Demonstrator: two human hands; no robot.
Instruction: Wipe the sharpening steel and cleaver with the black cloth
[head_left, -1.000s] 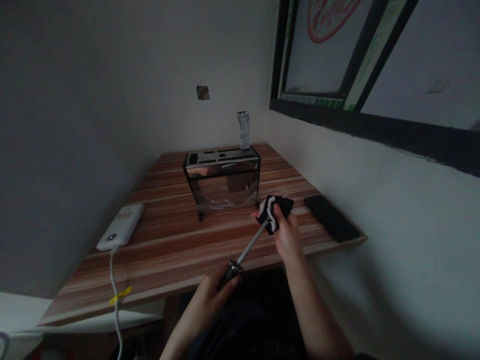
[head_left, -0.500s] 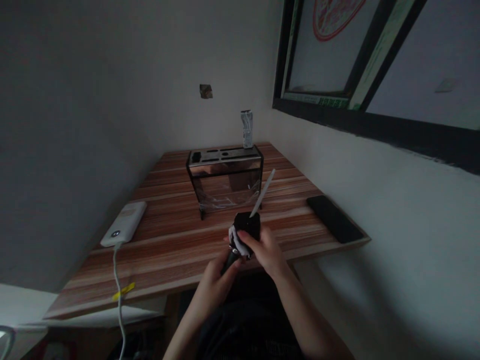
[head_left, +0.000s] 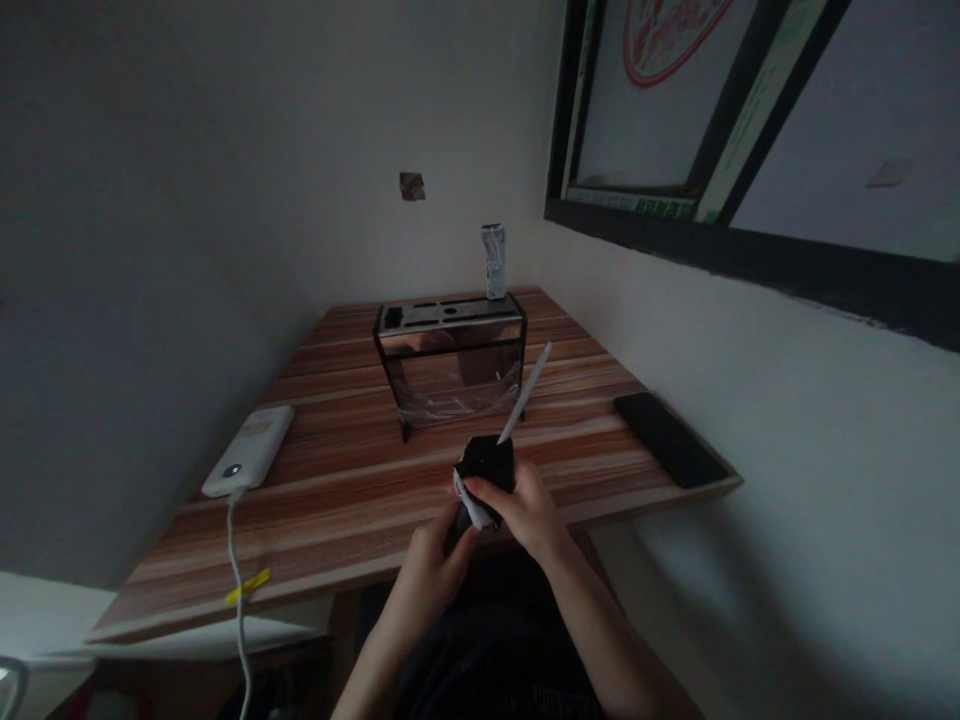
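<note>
A knife [head_left: 526, 392] with a long, narrow pale blade points up and away to the right over the table's near part. My left hand [head_left: 433, 563] is closed around its dark handle. Fingers of my right hand [head_left: 529, 512] press a black and white folded piece, cloth-like, [head_left: 486, 462] around the lower blade. The part of the blade inside the fold is hidden, and the handle is mostly covered by my fingers. Just beyond the blade stands a knife block [head_left: 450, 312] with clear sides and a slotted top.
On the wood-grain table [head_left: 337, 450], a white power bank [head_left: 251, 450] with a cable [head_left: 234, 560] lies left, beside yellow tape [head_left: 247, 587]. A black phone [head_left: 667, 438] lies near the right edge. A grey-white upright object [head_left: 494, 262] rises at the block's right end. Walls and a window frame [head_left: 675, 225] border the table.
The black and white folded piece and my right hand have shifted slightly down and left, toward the knife's handle. My left hand still grips the handle.
</note>
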